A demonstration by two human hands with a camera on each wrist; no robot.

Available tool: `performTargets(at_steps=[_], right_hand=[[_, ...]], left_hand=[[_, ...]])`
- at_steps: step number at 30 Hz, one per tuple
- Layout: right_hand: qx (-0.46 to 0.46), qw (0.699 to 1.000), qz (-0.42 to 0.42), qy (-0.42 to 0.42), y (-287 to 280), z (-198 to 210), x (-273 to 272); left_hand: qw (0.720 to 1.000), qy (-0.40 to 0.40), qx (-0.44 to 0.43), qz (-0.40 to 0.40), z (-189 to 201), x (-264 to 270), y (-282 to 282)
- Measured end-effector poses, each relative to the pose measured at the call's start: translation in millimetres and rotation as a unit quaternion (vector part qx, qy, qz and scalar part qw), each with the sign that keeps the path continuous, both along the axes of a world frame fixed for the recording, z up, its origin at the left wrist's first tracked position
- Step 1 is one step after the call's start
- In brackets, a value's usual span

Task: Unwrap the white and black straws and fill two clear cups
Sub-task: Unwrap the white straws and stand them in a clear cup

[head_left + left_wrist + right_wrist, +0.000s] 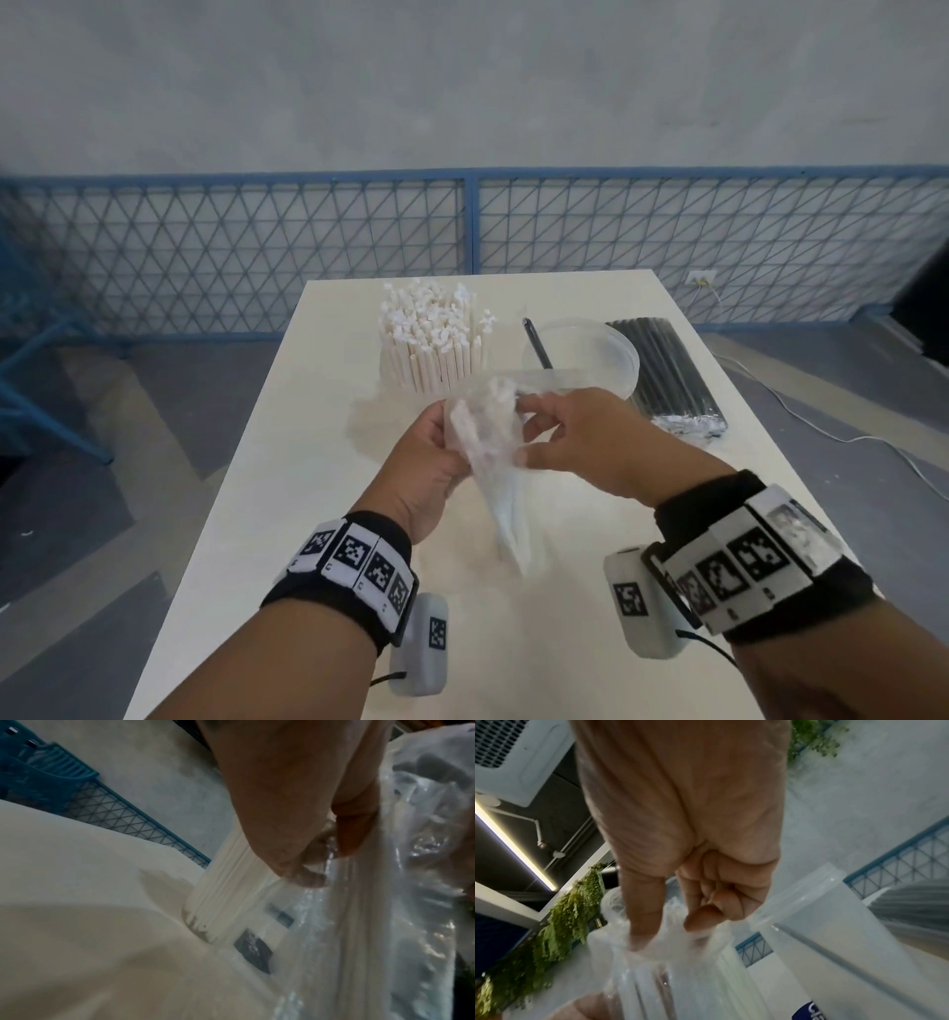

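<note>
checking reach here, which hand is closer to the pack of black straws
Right. The right hand is just in front of and left of the pack of black straws, apart from it, pinching the clear wrapper. The left hand grips that wrapper farther left.

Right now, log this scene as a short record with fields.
left hand: grips plastic wrapper
right hand: pinches the wrapper's top
white straws: upright in a cup
second cup: holds one black straw
black straw pack: lying wrapped, right side of table
</note>
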State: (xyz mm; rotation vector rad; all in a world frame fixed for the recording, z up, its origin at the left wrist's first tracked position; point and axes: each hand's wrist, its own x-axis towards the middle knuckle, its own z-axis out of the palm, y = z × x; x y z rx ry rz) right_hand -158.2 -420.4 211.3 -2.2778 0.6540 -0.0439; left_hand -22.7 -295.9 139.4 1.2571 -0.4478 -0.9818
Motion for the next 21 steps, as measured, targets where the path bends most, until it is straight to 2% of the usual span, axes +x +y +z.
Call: performTargets(at_steps=[2, 5, 7, 9, 11, 15, 21], right_hand=[[0.021, 0.999, 0.015, -0.021, 3, 2, 1], [-0.002, 0.999, 0.010, -0.047, 4, 4, 5], [0.089, 0.993, -0.012, -0.072, 4, 4, 7], [0.205, 0.973, -0.026, -0.099, 2, 0, 9], [0.249, 0.961, -0.030, -0.119, 2, -5, 11], [0.215, 0.964, -0.053, -0.145, 12, -15, 15], [0.255, 0.931, -0.168, -0.198, 31, -30, 24]], left_hand=[[1.000, -0.004, 0.002, 0.020, 3, -1, -3], [1.000, 0.014, 0.002, 0.019, 5, 0, -6], [1.000, 0.025, -0.005, -0.004, 6, 0, -7], [0.999, 0.037, -0.013, -0.009, 6, 0, -7], [0.999, 0.032, -0.010, -0.011, 9, -1, -7], [0.999, -0.017, 0.023, 0.019, 4, -3, -12], [0.997, -0.041, 0.020, 0.064, -7, -8, -13]])
